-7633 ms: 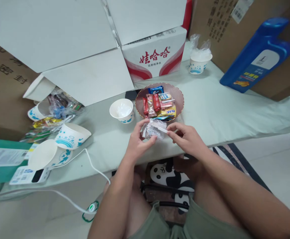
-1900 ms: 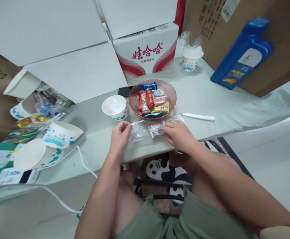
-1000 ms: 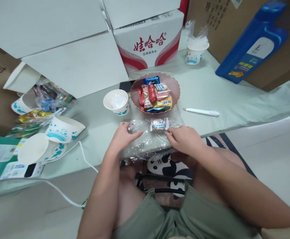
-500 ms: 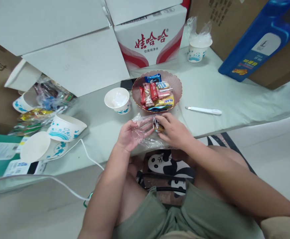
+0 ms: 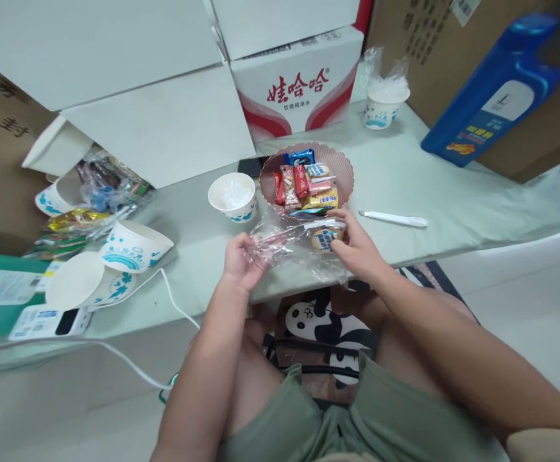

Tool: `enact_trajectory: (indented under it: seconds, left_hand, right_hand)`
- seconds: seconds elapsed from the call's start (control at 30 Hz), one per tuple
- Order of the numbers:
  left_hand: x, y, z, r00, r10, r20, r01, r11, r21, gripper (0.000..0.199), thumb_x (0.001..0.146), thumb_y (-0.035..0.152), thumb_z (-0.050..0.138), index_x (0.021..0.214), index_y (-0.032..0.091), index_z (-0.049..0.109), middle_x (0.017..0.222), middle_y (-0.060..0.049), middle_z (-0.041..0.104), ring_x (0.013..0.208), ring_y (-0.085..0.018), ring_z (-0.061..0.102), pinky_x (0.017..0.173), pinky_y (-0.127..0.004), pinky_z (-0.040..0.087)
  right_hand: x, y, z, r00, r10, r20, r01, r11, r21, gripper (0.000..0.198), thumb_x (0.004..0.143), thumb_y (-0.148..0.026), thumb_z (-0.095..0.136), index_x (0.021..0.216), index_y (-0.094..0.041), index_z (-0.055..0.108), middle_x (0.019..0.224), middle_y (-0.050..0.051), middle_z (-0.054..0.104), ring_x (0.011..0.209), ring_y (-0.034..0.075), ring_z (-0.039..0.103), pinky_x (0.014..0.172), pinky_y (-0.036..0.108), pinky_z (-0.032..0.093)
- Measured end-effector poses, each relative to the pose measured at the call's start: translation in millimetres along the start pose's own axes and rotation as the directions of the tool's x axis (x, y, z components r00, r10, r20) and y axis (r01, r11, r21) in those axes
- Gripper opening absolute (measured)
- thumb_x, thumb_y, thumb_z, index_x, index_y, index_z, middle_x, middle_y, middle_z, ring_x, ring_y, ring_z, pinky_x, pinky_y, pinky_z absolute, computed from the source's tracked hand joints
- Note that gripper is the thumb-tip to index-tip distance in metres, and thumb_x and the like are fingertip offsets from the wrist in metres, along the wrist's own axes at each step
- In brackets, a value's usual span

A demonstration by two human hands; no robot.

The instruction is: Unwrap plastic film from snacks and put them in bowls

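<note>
My left hand (image 5: 245, 262) pinches the left side of a clear plastic bag (image 5: 293, 249) above the table's front edge. At the bag's right side, my right hand (image 5: 356, 247) grips a small wrapped biscuit (image 5: 322, 240) with blue print and a white wrapper end. Whether the biscuit is inside the bag or against its outside I cannot tell. Just behind my hands stands a pink ribbed bowl (image 5: 346, 172) with a gold rim, holding several wrapped snacks in red, blue and yellow. A paper cup (image 5: 219, 197) with clear plastic inside stands left of the bowl.
A white utility knife (image 5: 394, 219) lies to the right. Paper cups (image 5: 130, 247) lie tipped at left near a white cable (image 5: 176, 305). Behind are a white-and-red carton (image 5: 303, 96), another cup with plastic (image 5: 384, 109) and a blue bottle (image 5: 491, 96).
My right hand has moved right with the biscuit, which now shows its printed face. The plastic bag is stretched wider between my hands. The camera view has shifted slightly.
</note>
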State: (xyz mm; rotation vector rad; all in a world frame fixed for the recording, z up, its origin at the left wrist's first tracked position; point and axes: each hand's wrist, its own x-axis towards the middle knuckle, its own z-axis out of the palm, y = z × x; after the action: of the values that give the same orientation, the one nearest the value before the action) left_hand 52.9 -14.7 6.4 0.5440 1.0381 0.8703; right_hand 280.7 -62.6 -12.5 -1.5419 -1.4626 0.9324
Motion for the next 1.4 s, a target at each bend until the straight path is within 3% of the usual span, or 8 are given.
enact_trajectory:
  seconds: [0.13, 0.23, 0.4, 0.57, 0.8, 0.9, 1.13, 1.4]
  left_hand:
    - [2.0, 9.0, -5.9, 0.98, -0.061, -0.187, 0.03, 0.986, -0.161, 0.013, 0.05, 0.017, 0.049, 0.051, 0.019, 0.036, 0.085, -0.013, 0.073, 0.076, -0.023, 0.072, 0.036, -0.018, 0.035]
    - [-0.7, 14.4, -6.0, 0.972, -0.042, -0.23, -0.007, 0.978, -0.21, 0.012, 0.048, 0.015, 0.048, 0.051, 0.019, 0.037, 0.074, -0.011, 0.069, 0.072, -0.023, 0.071, 0.045, -0.022, 0.048]
    - [-5.5, 17.0, -4.2, 0.994, -0.049, -0.093, 0.039, 0.993, -0.111, 0.01, 0.049, 0.017, 0.05, 0.047, 0.018, 0.04, 0.074, -0.014, 0.072, 0.067, -0.024, 0.07, 0.048, -0.025, 0.049]
    - [-6.9, 18.6, -6.1, 0.997, -0.066, 0.048, 0.067, 0.998, -0.015, 0.01, 0.049, 0.018, 0.052, 0.043, 0.016, 0.043, 0.077, -0.015, 0.075, 0.067, -0.023, 0.071, 0.035, -0.015, 0.021]
    - [-10.3, 21.5, -15.9, 0.971, -0.006, 0.238, 0.033, 0.994, -0.109, 0.012, 0.05, 0.018, 0.056, 0.045, 0.014, 0.046, 0.079, -0.017, 0.076, 0.073, -0.027, 0.073, 0.036, -0.014, 0.017]
    - [-11.6, 19.3, -19.8, 0.969, 0.035, 0.245, 0.012, 0.982, -0.187, 0.008, 0.05, 0.019, 0.055, 0.046, 0.014, 0.049, 0.074, -0.015, 0.075, 0.069, -0.026, 0.072, 0.035, -0.014, 0.019]
    - [-8.2, 15.9, -28.4, 0.98, 0.138, 0.141, -0.103, 0.968, -0.229, 0.003, 0.056, 0.021, 0.055, 0.057, 0.017, 0.056, 0.084, -0.011, 0.076, 0.08, -0.026, 0.072, 0.043, -0.023, 0.045]
    - [-2.0, 16.8, -18.6, 0.978, 0.21, -0.007, -0.206, 0.952, -0.228, 0.003, 0.053, 0.019, 0.055, 0.051, 0.018, 0.054, 0.076, -0.009, 0.076, 0.069, -0.022, 0.071, 0.05, -0.025, 0.054]
  right_hand:
    - [-5.2, 4.8, -9.3, 0.998, -0.011, -0.063, 0.033, 0.928, 0.371, 0.058, 0.07, -0.017, 0.051, 0.126, -0.029, 0.043, 0.086, -0.001, 0.061, 0.073, 0.017, 0.06, 0.065, 0.03, 0.05]
    - [-5.5, 3.1, -25.0, 0.984, -0.003, -0.176, 0.084, 0.887, 0.453, 0.059, 0.067, -0.017, 0.053, 0.123, -0.031, 0.044, 0.081, -0.003, 0.055, 0.065, 0.016, 0.055, 0.058, 0.028, 0.047]
    - [41.0, -20.5, -48.4, 0.935, -0.189, -0.3, 0.183, 0.982, -0.046, 0.057, 0.074, -0.018, 0.056, 0.13, -0.026, 0.046, 0.079, -0.001, 0.056, 0.063, 0.017, 0.054, 0.062, 0.033, 0.049]
    - [103.3, -54.9, -49.8, 0.905, -0.423, -0.035, 0.346, 0.782, -0.518, 0.058, 0.077, -0.025, 0.063, 0.133, -0.022, 0.053, 0.125, 0.013, 0.065, 0.111, 0.034, 0.063, 0.094, 0.053, 0.05]
    - [22.4, -54.2, -37.7, 0.867, -0.485, 0.114, 0.497, 0.822, -0.278, 0.039, 0.09, -0.036, 0.06, 0.126, -0.023, 0.06, 0.139, 0.013, 0.063, 0.134, 0.03, 0.056, 0.112, 0.052, 0.043]
    - [-16.9, -35.6, -17.6, 0.898, -0.38, 0.221, 0.414, 0.9, -0.137, 0.057, 0.083, -0.04, 0.07, 0.136, -0.023, 0.054, 0.14, 0.013, 0.063, 0.126, 0.029, 0.062, 0.105, 0.047, 0.05]
    - [-15.9, -15.4, -6.8, 0.981, -0.099, 0.166, 0.084, 0.992, 0.1, 0.018, 0.089, -0.034, 0.055, 0.084, -0.021, 0.066, 0.075, 0.002, 0.073, 0.073, 0.018, 0.069, 0.072, 0.033, 0.053]
    - [-9.9, -5.0, -22.2, 0.991, 0.09, 0.1, -0.116, 0.95, 0.291, 0.025, 0.083, -0.039, 0.061, 0.103, -0.023, 0.06, 0.105, 0.007, 0.073, 0.093, 0.021, 0.069, 0.079, 0.036, 0.056]
